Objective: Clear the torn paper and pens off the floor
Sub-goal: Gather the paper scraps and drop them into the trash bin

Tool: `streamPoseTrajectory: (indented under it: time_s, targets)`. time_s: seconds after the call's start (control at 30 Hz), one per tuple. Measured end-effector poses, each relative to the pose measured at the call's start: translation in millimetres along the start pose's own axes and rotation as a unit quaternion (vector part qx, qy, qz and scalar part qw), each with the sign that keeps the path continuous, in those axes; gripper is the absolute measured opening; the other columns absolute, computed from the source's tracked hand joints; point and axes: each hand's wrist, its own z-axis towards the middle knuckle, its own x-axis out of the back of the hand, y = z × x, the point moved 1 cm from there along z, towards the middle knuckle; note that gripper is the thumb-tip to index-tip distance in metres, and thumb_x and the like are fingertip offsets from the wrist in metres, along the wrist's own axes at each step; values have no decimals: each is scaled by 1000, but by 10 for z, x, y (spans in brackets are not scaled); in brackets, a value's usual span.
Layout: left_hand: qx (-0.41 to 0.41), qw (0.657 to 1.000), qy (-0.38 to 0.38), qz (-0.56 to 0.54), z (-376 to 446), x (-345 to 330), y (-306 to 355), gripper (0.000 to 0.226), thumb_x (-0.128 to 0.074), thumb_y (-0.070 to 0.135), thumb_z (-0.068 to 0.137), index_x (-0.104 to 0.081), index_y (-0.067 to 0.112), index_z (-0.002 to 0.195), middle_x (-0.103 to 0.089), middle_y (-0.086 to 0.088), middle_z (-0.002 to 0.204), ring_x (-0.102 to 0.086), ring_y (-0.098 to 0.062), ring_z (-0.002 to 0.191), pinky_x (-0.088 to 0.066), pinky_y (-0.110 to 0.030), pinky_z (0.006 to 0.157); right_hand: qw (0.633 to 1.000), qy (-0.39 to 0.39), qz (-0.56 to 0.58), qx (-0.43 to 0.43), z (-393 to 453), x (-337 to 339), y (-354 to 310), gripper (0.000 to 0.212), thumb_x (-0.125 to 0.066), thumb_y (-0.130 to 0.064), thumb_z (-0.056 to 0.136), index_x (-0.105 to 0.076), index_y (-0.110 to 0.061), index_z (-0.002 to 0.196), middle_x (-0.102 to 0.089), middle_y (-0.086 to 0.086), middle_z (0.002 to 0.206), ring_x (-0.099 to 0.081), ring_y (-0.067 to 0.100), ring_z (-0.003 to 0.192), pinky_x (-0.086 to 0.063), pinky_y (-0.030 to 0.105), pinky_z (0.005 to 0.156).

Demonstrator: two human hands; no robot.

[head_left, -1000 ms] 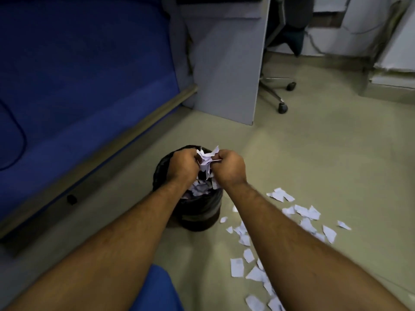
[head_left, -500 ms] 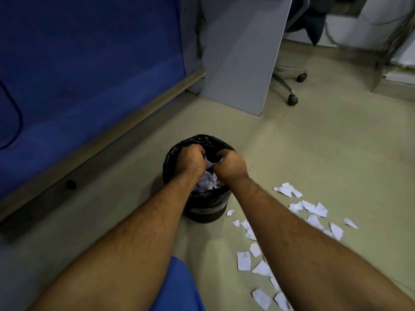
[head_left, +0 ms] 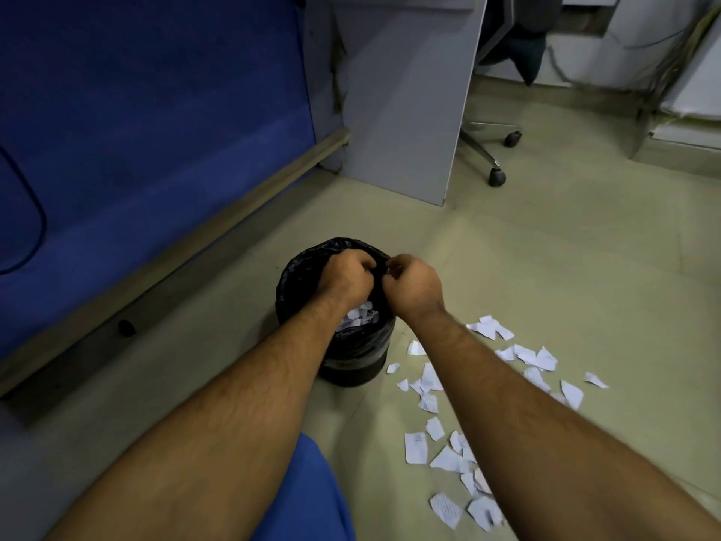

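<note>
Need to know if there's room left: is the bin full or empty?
Partly filled: torn paper lies inside the black-lined bin, below its rim. How deep it goes cannot be told.

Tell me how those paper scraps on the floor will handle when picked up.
The paper scraps are probably very light and floppy: thin torn pieces, mostly lying flat on the floor. Flat ones may be hard to pinch singly, so scooping handfuls seems easier. Some would likely flutter loose on the way to the bin.
</note>
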Motion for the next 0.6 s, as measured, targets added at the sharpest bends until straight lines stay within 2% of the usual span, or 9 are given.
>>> streamPoseTrajectory:
  time_s: [0.1,0.23,0.33,0.47,0.53,0.6]
  targets:
    - [-51,998,-44,-1,-62,-180,203,27,-57,11,83,-76,19,100,-75,-4,101,-68,-22,98,-54,-33,89,997,41,58,-27,-17,219,146,31,-59,-19,80,-73,-20,108,-75,4,105,-68,25,100,-52,29,84]
    - [-88,987,-133,23,-251,-613,497,27,-58,13,84,-73,18,106,-74,-7,101,-68,-24,96,-54,-31,88,986,75,113,-100,-233,583,707,32,-58,-18,80,-73,-20,109,-75,3,93,-68,23,92,-50,26,80]
    - [-139,963,-209,93,-538,-1158,627,32,-60,19,82,-70,19,112,-71,-6,110,-64,-24,106,-49,-29,91,980,66,108,-153,-546,749,1271,32,-61,-17,81,-72,-19,110,-74,1,91,-67,21,93,-46,24,80]
    - [-148,918,-312,194,-993,-1961,453,47,-54,10,84,-59,21,129,-62,-8,129,-58,-27,119,-47,-32,97,979,-32,3,-203,-958,704,2115,36,-66,-25,79,-68,-20,115,-74,4,104,-66,22,108,-48,28,91]
    - [-145,893,-361,229,-1214,-2290,274,50,-53,5,87,-51,16,136,-56,-10,136,-55,-28,124,-47,-35,101,970,-80,-46,-227,-1200,628,2534,43,-67,-27,78,-65,-19,120,-73,5,107,-64,23,112,-48,28,93]
    - [-150,877,-387,243,-1417,-2559,69,47,-55,13,89,-48,11,135,-52,-12,138,-51,-30,126,-44,-35,103,963,-109,-68,-239,-1409,543,2856,48,-68,-29,78,-61,-17,124,-70,8,116,-62,26,115,-47,29,95]
